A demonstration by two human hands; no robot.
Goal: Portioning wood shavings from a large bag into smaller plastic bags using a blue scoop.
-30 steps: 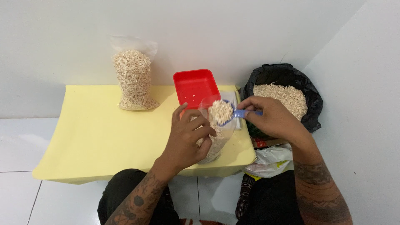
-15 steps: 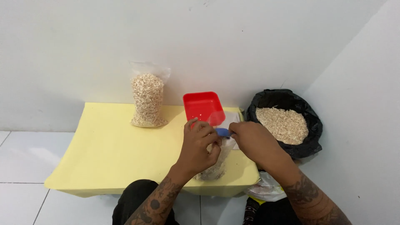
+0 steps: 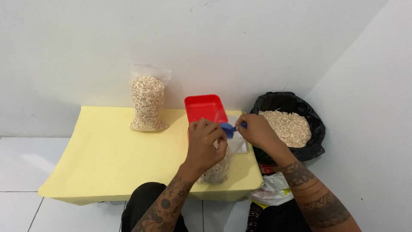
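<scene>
Count: 2 clear bags of pale flakes, 1 blue scoop [image 3: 228,129], 1 red tray [image 3: 204,108], 1 black sack [image 3: 315,136] of flakes, 1 yellow table [image 3: 103,150].

L hand [image 3: 205,146]: fingers curled tight round the neck of the open bag [image 3: 216,169], bag hangs just below the fingers, base on table. R hand [image 3: 256,131]: fingertips pinched on scoop handle, bowl pokes out to the L of them, touching L-hand knuckles over the bag mouth. Tray just behind both hands. Sack right beside R hand, far side. Filled bag [image 3: 147,103] well apart, far L of L fingers, upright by the wall.
</scene>
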